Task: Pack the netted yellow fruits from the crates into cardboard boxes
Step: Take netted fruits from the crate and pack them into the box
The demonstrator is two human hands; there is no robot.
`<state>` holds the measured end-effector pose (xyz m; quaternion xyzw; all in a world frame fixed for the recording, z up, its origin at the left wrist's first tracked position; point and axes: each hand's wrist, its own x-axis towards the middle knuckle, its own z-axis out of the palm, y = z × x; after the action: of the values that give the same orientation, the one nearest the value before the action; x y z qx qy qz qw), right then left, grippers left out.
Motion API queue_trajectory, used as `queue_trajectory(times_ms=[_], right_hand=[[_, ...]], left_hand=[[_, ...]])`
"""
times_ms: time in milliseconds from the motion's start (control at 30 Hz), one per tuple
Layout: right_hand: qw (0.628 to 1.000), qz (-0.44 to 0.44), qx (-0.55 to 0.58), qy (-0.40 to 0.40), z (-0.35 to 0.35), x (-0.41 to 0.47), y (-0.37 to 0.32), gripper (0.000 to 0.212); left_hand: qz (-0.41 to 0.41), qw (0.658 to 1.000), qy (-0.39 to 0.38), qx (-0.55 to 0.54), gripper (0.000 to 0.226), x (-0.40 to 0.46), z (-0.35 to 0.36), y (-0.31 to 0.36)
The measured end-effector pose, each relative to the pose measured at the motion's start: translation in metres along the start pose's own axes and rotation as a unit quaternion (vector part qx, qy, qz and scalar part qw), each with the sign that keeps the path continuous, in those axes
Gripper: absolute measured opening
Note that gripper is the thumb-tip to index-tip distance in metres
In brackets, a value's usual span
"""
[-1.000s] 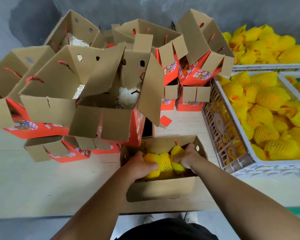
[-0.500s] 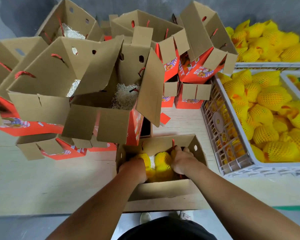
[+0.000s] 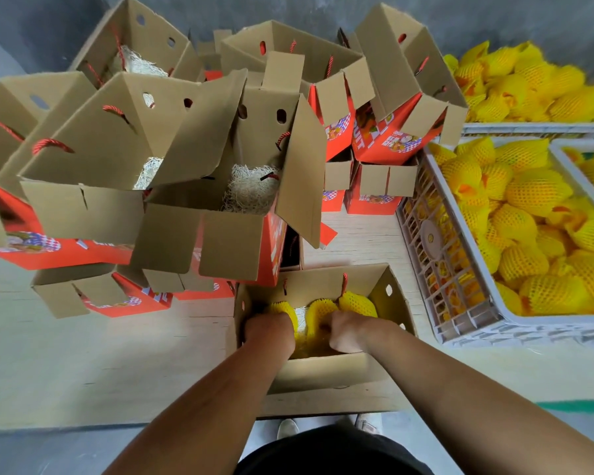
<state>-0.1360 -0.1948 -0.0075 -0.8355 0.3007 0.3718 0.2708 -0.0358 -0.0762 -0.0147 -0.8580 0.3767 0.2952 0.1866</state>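
Fruits pressed into the box (image 3: 326, 371).
Netted fruits (image 3: 323, 311) are gripped by curled left hand (image 3: 271, 329) and right hand (image 3: 348, 332).

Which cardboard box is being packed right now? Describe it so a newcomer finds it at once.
Start at the white crate of netted yellow fruits on the right. Just left of its near corner, closest to the person, sits an open box with both hands inside. Unlike the stacked boxes behind, which show only pale straw, it already holds yellow fruits.

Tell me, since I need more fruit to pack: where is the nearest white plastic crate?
In the head view, the white plastic crate sits right of the open cardboard box holding both hands, heaped with netted yellow fruits.
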Motion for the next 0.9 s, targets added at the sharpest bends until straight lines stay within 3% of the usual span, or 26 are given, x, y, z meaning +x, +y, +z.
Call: queue_trajectory(times_ms=[100, 267, 433, 567, 700, 767, 833, 900], right_hand=[[1.000, -0.023, 0.006, -0.015, -0.003, 0.000, 0.004, 0.052], [0.998, -0.027, 0.056, 0.004, -0.005, 0.002, 0.008, 0.050], [0.996, -0.046, 0.063, 0.034, -0.012, -0.005, 0.011, 0.045], [0.977, -0.096, 0.139, 0.129, -0.026, -0.021, 0.015, 0.025], [0.925, -0.159, 0.247, 0.241, -0.046, -0.045, 0.029, 0.032], [0.890, -0.185, 0.282, 0.308, -0.058, -0.057, 0.042, 0.042], [0.858, -0.201, 0.299, 0.366, -0.069, -0.069, 0.060, 0.046], [0.835, -0.208, 0.309, 0.406, -0.079, -0.080, 0.085, 0.047]], left_hand=[[0.036, 0.999, 0.034, -0.001, 0.028, -0.001, 0.002, 0.000], [0.076, 0.990, -0.069, -0.100, 0.034, 0.006, 0.002, -0.010], [0.138, 0.981, -0.046, -0.128, 0.032, -0.002, -0.018, -0.005], [0.226, 0.936, 0.060, -0.264, 0.018, -0.010, -0.036, 0.022], [0.245, 0.872, 0.225, -0.359, 0.042, -0.018, -0.054, 0.055], [0.251, 0.833, 0.243, -0.429, 0.037, -0.019, -0.065, 0.074], [0.268, 0.812, 0.239, -0.459, 0.025, -0.018, -0.078, 0.096], [0.297, 0.793, 0.218, -0.485, 0.027, -0.017, -0.095, 0.121]])
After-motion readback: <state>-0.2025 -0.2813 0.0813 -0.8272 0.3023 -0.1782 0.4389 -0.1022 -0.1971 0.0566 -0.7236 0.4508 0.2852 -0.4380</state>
